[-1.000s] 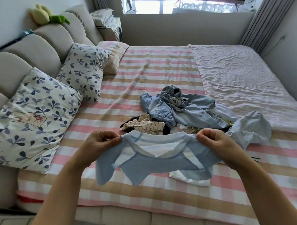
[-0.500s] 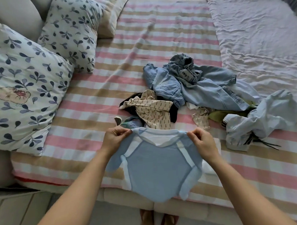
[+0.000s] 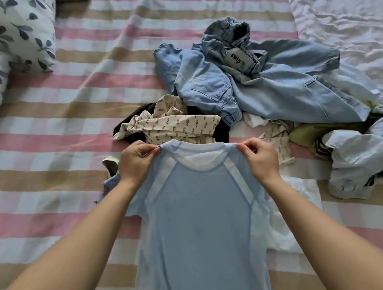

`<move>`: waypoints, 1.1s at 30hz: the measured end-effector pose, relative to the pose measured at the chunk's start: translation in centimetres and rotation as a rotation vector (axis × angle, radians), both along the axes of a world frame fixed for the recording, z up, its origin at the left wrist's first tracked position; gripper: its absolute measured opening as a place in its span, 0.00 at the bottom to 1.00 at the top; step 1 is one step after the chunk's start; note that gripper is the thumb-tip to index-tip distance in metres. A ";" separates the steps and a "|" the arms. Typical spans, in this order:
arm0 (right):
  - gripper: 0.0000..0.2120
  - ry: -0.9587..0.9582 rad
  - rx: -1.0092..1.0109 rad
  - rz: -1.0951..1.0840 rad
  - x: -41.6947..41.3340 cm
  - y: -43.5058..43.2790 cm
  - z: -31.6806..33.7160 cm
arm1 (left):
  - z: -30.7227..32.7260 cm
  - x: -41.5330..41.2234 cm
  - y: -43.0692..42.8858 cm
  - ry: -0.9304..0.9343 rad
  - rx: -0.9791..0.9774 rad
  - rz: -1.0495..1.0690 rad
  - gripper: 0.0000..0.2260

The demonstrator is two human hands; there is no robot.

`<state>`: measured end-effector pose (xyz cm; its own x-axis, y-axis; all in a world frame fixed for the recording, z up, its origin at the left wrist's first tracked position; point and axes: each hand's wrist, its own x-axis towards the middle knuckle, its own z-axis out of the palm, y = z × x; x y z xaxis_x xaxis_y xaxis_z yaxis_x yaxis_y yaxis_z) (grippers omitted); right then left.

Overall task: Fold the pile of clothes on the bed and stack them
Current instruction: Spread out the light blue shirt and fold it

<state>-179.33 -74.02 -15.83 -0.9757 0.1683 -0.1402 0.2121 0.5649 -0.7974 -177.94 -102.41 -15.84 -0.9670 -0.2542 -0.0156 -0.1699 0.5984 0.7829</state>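
Hanging flat — pale-blue T-shirt [image 3: 198, 221], white raglan stripes.

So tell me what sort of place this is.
Most likely a bedroom at home: a striped bed sheet, a leaf-print pillow, and a pile of loose clothes beyond the T-shirt being held.
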 end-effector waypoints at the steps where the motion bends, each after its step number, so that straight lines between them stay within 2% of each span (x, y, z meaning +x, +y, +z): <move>1: 0.06 -0.012 -0.006 -0.016 -1.1 0.0 -1.4 | -1.0 -1.1 0.1 -0.001 -0.003 0.006 0.05; 7: 0.08 -0.115 -0.002 -0.080 -5.2 -0.4 -9.1 | -7.2 -4.7 0.2 -0.078 -0.053 0.084 0.05; 13: 0.08 -0.201 -0.072 -0.099 -5.3 -0.5 -11.3 | -8.9 -4.9 0.9 -0.149 -0.225 0.112 0.06; 15: 0.12 -0.204 -0.142 -0.045 -5.0 0.1 -10.5 | -8.1 -4.4 1.5 -0.085 -0.272 0.154 0.08; 17: 0.13 -0.224 -0.155 0.041 -4.4 1.4 -9.4 | -6.8 -3.3 3.0 0.089 -0.279 0.164 0.07; 19: 0.11 -0.304 -0.173 0.125 -3.3 3.5 -8.3 | -5.3 -2.2 5.5 0.260 -0.273 0.014 0.07; 21: 0.18 -0.434 -0.238 0.197 -2.0 5.4 -7.3 | -4.7 -1.9 8.9 0.299 -0.196 -0.240 0.07; 24: 0.22 -0.486 -0.213 0.291 -0.6 7.2 -6.8 | -4.7 -2.7 14.7 0.103 -0.034 -0.516 0.11; 25: 0.20 -0.454 -0.176 0.319 -0.4 7.4 -6.8 | -5.0 -3.1 16.4 0.010 -0.009 -0.576 0.14; 27: 0.09 -0.376 -0.151 0.342 -0.2 7.4 -7.0 | -6.2 -4.1 18.7 -0.150 0.000 -0.660 0.18; 28: 0.03 -0.344 -0.159 0.336 -0.2 7.3 -7.3 | -6.8 -4.7 19.3 -0.217 -0.008 -0.688 0.20; 31: 0.06 -0.278 -0.212 0.264 -0.3 7.3 -7.4 | -8.1 -6.2 19.8 -0.334 -0.162 -0.762 0.15; 33: 0.03 -0.243 -0.242 0.250 -0.3 7.5 -7.2 | -8.2 -6.7 19.6 -0.326 -0.246 -0.796 0.10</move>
